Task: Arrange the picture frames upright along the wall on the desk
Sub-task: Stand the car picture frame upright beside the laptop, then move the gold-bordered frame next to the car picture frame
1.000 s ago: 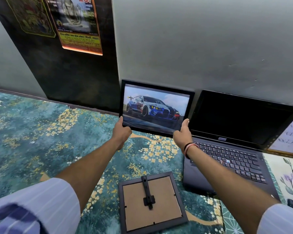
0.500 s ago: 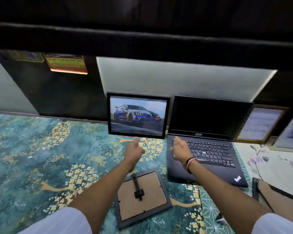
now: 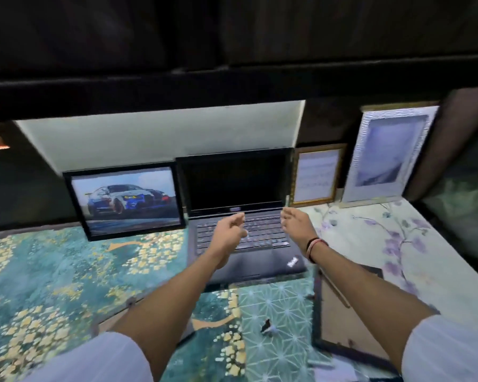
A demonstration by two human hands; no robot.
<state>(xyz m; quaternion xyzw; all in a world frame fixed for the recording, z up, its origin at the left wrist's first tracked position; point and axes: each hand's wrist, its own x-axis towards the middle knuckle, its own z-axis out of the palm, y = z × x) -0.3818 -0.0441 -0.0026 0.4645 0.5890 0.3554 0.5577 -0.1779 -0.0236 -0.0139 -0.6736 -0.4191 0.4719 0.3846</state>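
Observation:
A black frame with a car picture (image 3: 126, 199) stands upright against the wall, left of the laptop. A gold-edged frame (image 3: 316, 175) and a tall silver frame (image 3: 389, 154) lean on the wall at the right. A dark frame (image 3: 342, 312) lies face down under my right forearm. Another face-down frame (image 3: 116, 317) is mostly hidden beneath my left arm. My left hand (image 3: 229, 232) and my right hand (image 3: 297, 226) hover over the laptop keyboard, fingers apart, holding nothing.
An open black laptop (image 3: 240, 216) sits against the wall in the middle of the desk. A dark shelf edge (image 3: 232, 81) overhangs the back. The desk (image 3: 53, 271) is covered in teal and floral patterned sheets. The desk's right edge drops off beyond the silver frame.
Both hands have let go of the car frame, which now stands against the wall. They have drawn back and right over the laptop keyboard. The view has shifted right, showing more frames.

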